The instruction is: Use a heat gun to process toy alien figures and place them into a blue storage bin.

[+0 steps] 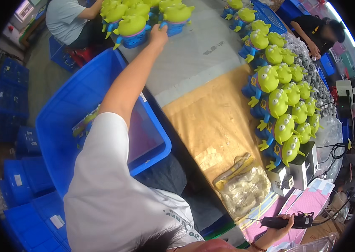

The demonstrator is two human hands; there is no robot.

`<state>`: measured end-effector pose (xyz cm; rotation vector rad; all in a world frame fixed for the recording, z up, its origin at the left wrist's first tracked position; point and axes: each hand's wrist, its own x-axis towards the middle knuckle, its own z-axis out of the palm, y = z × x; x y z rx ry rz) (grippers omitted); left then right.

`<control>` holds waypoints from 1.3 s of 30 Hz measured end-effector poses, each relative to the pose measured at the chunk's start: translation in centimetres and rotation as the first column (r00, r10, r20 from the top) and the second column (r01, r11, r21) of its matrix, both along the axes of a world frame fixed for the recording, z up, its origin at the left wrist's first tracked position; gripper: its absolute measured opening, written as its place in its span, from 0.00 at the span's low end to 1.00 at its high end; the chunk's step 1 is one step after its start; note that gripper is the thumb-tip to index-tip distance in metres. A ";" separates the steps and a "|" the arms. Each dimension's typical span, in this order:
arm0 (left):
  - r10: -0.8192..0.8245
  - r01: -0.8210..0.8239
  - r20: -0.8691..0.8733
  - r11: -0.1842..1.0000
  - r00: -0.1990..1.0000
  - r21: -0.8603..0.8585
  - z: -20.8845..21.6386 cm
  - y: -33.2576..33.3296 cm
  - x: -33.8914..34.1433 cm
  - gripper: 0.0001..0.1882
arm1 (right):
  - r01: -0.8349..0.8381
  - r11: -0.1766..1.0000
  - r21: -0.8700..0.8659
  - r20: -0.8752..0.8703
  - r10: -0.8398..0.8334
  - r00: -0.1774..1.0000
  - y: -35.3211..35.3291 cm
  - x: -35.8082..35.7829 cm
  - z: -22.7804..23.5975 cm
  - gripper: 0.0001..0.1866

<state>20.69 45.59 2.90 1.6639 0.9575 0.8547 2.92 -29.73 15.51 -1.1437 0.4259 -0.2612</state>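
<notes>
My left arm stretches far forward, and my left hand (158, 37) is closed at the side of a green three-eyed toy figure (175, 27) with a blue body. Another such toy figure (131, 28) stands just left of that hand, among several more at the far end of the table. At the lower right, my right hand (281, 233) is wrapped round a black electric screwdriver (288, 221). Its thin bit points left, and a cable runs from its other end.
Rows of green toy figures (284, 128) line the table's right side. A large blue bin (66, 113) stands at my left. A crumpled plastic bag (244, 185) lies on the brown table covering (211, 126). Co-workers sit at far left (66, 21) and far right (316, 31).
</notes>
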 end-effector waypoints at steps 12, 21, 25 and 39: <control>-0.165 0.072 0.196 0.909 0.967 0.411 -3.8 -6.6 -9.4 0.31 | -0.097 0.992 -0.078 -0.122 0.087 0.989 5.3 0.7 1.9 0.09; 0.065 0.049 -0.340 0.948 0.938 0.315 -21.2 -7.1 -33.6 0.23 | -0.203 0.974 -0.105 -0.194 0.180 0.964 9.9 3.6 1.9 0.09; 0.216 -0.310 -0.589 0.949 0.779 -0.062 -31.8 0.9 -32.6 0.40 | -0.196 0.974 -0.116 -0.219 0.167 0.961 10.5 4.4 1.7 0.09; 0.185 -0.584 -0.858 0.797 0.479 -0.154 -42.7 7.7 -25.4 0.63 | -0.384 0.905 -0.185 -0.171 0.355 0.919 7.1 1.2 5.3 0.08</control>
